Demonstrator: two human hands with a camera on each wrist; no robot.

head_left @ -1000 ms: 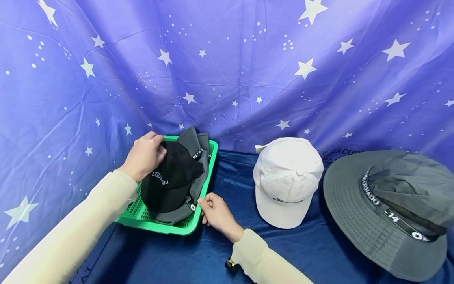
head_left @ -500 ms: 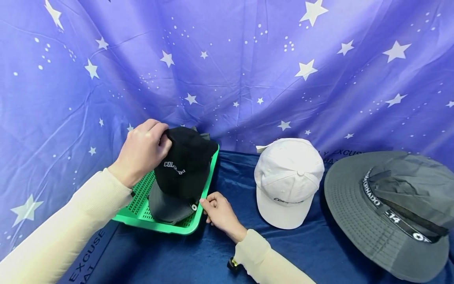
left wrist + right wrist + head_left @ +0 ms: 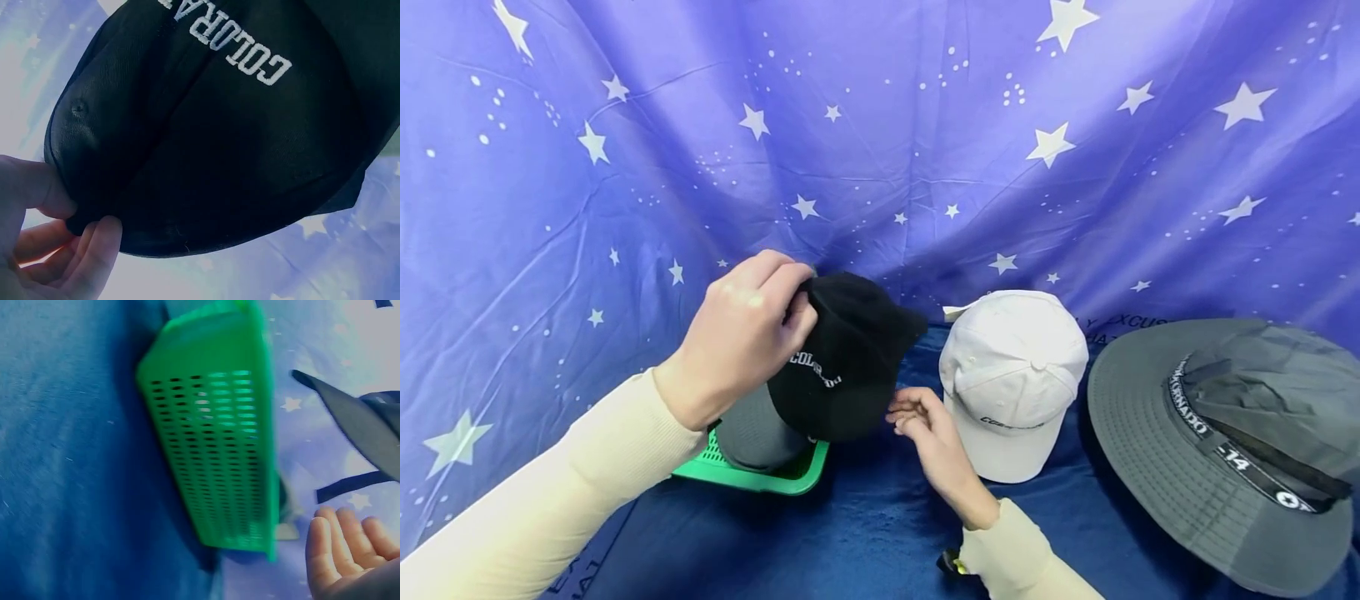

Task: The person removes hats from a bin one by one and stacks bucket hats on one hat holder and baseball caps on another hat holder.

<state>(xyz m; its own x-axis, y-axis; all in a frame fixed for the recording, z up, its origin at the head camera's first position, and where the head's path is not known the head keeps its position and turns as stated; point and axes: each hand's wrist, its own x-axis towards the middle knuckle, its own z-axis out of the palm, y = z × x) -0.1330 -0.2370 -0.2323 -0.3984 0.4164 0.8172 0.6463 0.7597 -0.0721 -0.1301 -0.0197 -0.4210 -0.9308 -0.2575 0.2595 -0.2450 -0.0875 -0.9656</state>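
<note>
A black cap (image 3: 850, 375) with white lettering and a grey brim (image 3: 760, 429) hangs from my left hand (image 3: 741, 333) over the right side of a green basket (image 3: 752, 479). In the left wrist view, thumb and fingers pinch the crown's edge (image 3: 169, 244) at the lower left. My right hand (image 3: 936, 442) is close by the cap's lower right, its fingers loosely bent with nothing in them. The right wrist view shows its raised fingers (image 3: 350, 540) below the brim (image 3: 359, 422). In the head view, the cap hides most of the basket and its contents.
On the blue cloth (image 3: 865, 533) sits a white cap (image 3: 1015, 367), partly behind the right hand. A wide-brimmed grey hat (image 3: 1210, 450) lies farther right. A purple star-patterned curtain (image 3: 880, 150) stands behind everything.
The left hand has lifted the black cap from within the basket and carried it right past the rim. The right hand has let go of the basket's rim and moved right.
</note>
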